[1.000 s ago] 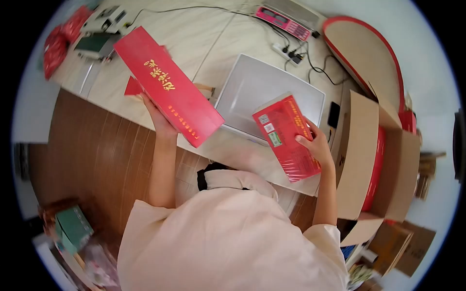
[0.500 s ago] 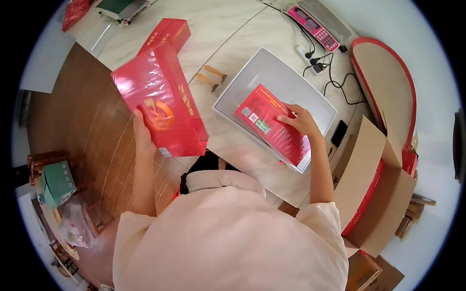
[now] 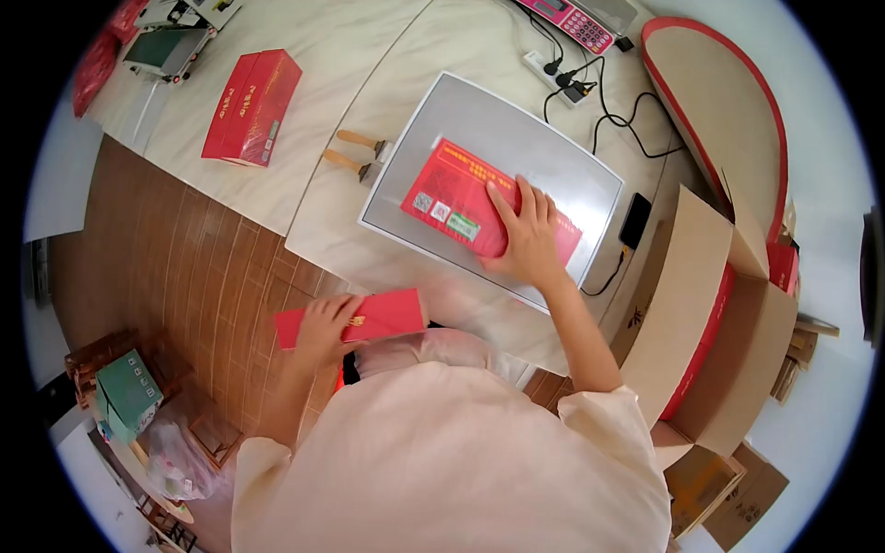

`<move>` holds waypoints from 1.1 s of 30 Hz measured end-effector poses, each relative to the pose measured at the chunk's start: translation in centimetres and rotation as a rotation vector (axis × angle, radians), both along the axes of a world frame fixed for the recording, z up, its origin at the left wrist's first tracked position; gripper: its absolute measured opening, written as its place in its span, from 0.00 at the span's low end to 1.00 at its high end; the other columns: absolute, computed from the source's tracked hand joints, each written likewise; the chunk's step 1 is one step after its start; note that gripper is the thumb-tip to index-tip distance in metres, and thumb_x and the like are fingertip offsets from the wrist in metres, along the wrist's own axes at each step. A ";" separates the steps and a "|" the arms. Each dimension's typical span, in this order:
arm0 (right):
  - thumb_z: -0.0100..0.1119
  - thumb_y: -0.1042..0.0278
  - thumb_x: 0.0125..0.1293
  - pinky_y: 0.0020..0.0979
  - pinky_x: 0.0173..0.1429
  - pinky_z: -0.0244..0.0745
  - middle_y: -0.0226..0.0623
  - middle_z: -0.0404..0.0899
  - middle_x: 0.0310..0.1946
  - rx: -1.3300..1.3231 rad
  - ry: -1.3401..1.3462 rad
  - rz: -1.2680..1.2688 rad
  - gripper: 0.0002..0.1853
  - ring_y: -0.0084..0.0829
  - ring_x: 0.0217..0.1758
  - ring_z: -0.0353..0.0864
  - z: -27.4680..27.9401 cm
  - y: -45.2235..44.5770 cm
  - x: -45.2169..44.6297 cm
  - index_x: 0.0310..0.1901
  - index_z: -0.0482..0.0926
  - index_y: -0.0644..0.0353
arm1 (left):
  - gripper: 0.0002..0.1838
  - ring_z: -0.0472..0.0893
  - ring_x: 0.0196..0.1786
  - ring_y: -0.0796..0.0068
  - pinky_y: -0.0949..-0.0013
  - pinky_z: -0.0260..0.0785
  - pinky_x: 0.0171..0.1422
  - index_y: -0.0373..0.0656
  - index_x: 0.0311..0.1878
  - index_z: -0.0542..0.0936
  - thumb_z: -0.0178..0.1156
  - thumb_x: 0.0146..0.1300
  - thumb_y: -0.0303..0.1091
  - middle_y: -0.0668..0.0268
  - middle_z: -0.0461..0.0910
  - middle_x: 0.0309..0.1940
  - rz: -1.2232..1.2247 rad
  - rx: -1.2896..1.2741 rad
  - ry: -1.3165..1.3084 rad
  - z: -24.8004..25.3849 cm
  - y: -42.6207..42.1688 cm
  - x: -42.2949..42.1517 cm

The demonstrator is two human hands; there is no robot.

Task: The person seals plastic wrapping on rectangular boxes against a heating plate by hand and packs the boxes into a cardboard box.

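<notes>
My left hand (image 3: pixel 324 324) is closed around a red box (image 3: pixel 392 315) with a gold mark, held low in front of my body by the table's near edge. A second red box (image 3: pixel 442 189) lies on a grey flat plate (image 3: pixel 461 106) with a white rim. Codes and a green label show on its upper face. My right hand (image 3: pixel 527 232) grips this box from above, thumb at its near side and fingers across the top. Two wooden-handled tools (image 3: pixel 346 163) stick out at the plate's left edge.
Two red boxes (image 3: pixel 251 109) stand together on the table at left. A power strip (image 3: pixel 558 78) with cables, a pink keypad scale (image 3: pixel 585 28) and a phone (image 3: pixel 635 221) lie around the plate. An open carton (image 3: pixel 668 304) stands at right.
My left hand has lowered its red box toward my body and turned it. The other box has shifted onto the plate's middle, with my right hand now spread farther over it.
</notes>
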State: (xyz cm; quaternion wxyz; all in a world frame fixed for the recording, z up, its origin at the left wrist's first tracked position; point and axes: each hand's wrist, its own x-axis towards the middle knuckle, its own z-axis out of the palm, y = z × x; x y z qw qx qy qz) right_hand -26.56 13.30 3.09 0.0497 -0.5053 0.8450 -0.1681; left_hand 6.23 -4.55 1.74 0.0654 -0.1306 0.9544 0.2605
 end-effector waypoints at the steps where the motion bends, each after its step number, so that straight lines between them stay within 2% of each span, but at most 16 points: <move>1: 0.73 0.48 0.31 0.56 0.68 0.51 0.55 0.55 0.65 -0.030 0.010 0.044 0.55 0.58 0.65 0.57 0.0 -0.5 -1.2 0.69 0.63 0.46 | 0.44 0.69 0.58 0.58 0.55 0.59 0.63 0.48 0.66 0.67 0.72 0.43 0.48 0.62 0.71 0.56 -0.007 0.004 0.002 -0.4 0.6 -1.1; 2: 0.72 0.49 0.32 0.54 0.68 0.52 0.55 0.56 0.64 -0.040 0.023 0.062 0.52 0.58 0.63 0.58 0.0 -1.1 -2.3 0.68 0.64 0.42 | 0.44 0.69 0.58 0.59 0.55 0.59 0.63 0.49 0.66 0.67 0.72 0.44 0.47 0.63 0.70 0.56 -0.059 0.030 0.004 -1.1 1.1 -2.0; 6: 0.70 0.45 0.33 0.51 0.68 0.52 0.55 0.59 0.62 -0.093 0.073 0.110 0.50 0.55 0.63 0.59 -0.6 -3.0 -6.3 0.67 0.66 0.39 | 0.42 0.68 0.60 0.59 0.55 0.59 0.63 0.49 0.66 0.67 0.71 0.44 0.42 0.63 0.70 0.56 -0.193 0.063 0.058 -2.8 2.9 -5.6; 14: 0.68 0.39 0.38 0.50 0.67 0.54 0.53 0.62 0.60 -0.182 0.165 0.103 0.46 0.51 0.61 0.63 -2.6 -5.1 -11.7 0.65 0.69 0.39 | 0.41 0.68 0.60 0.61 0.56 0.59 0.64 0.52 0.66 0.67 0.71 0.45 0.38 0.64 0.70 0.57 -0.402 0.053 0.130 -5.3 5.5 -9.9; 22: 0.69 0.42 0.36 0.50 0.66 0.55 0.53 0.61 0.60 -0.121 0.173 -0.009 0.48 0.53 0.61 0.62 -1.8 0.7 -6.3 0.66 0.67 0.40 | 0.40 0.68 0.61 0.62 0.57 0.59 0.66 0.50 0.66 0.67 0.69 0.45 0.35 0.64 0.70 0.58 -0.481 -0.012 0.152 -6.4 6.1 -10.1; 24: 0.70 0.43 0.36 0.51 0.66 0.55 0.53 0.60 0.61 -0.093 0.146 -0.032 0.49 0.54 0.61 0.61 -1.2 2.5 -4.0 0.66 0.66 0.40 | 0.42 0.65 0.64 0.60 0.54 0.55 0.70 0.48 0.67 0.65 0.70 0.45 0.37 0.61 0.68 0.60 -0.508 -0.023 0.180 -7.3 6.1 -9.4; 28: 0.72 0.46 0.34 0.54 0.67 0.53 0.54 0.58 0.62 -0.044 0.078 -0.079 0.50 0.56 0.63 0.59 -0.2 5.5 0.8 0.66 0.66 0.40 | 0.42 0.62 0.68 0.58 0.52 0.50 0.74 0.46 0.67 0.64 0.69 0.47 0.38 0.58 0.65 0.63 -0.492 -0.074 0.224 -5.7 5.8 -8.4; 30: 0.72 0.46 0.33 0.53 0.68 0.52 0.54 0.58 0.63 -0.040 0.071 -0.086 0.51 0.56 0.63 0.59 -0.5 7.0 3.3 0.67 0.65 0.43 | 0.41 0.59 0.70 0.60 0.54 0.48 0.76 0.46 0.70 0.61 0.66 0.53 0.40 0.58 0.63 0.65 -0.443 0.015 0.192 -5.4 5.5 -7.7; 33: 0.73 0.46 0.32 0.52 0.69 0.51 0.53 0.58 0.63 -0.010 0.002 -0.094 0.53 0.56 0.64 0.59 0.7 8.3 5.5 0.67 0.64 0.46 | 0.36 0.61 0.69 0.57 0.54 0.50 0.74 0.45 0.68 0.62 0.63 0.57 0.40 0.56 0.64 0.64 -0.329 0.162 0.276 -5.5 5.0 -6.2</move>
